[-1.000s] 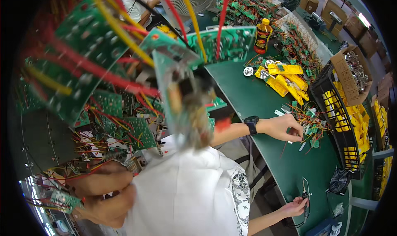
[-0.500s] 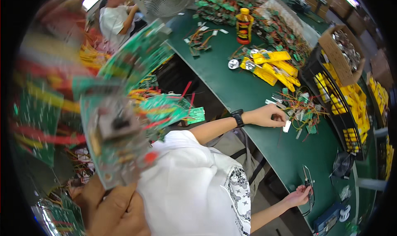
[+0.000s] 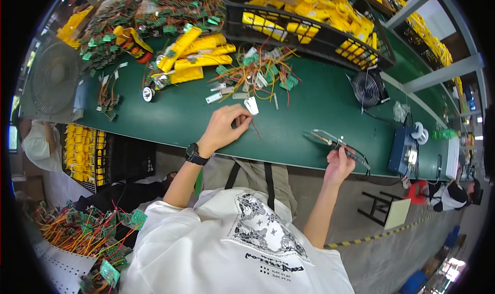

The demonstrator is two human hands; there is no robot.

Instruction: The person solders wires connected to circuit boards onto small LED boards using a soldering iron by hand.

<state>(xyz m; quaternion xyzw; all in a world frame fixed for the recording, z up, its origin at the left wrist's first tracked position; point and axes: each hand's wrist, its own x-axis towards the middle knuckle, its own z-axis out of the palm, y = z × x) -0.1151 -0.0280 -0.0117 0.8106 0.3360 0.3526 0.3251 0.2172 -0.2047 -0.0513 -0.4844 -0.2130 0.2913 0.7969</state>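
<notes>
My left hand, a dark watch on its wrist, is above the green table. Its fingers are closed in a pinch on a small white part, with a thin red wire trailing below. Just beyond lies a tangle of wired green circuit boards and white pieces. Farther right, over the table's front edge, my right hand is closed round a soldering iron, its thin metal end pointing left. The iron's cord runs off toward a blue box-shaped unit.
Behind my left hand lie yellow casings and a round reflector. A black crate of yellow casings stands at the back, with a small fan to its right. At lower left is a pile of wired boards.
My view has swung right and levelled. The blurred boards and the other hand under them at the left are out of sight. Both my hands keep their grips.
</notes>
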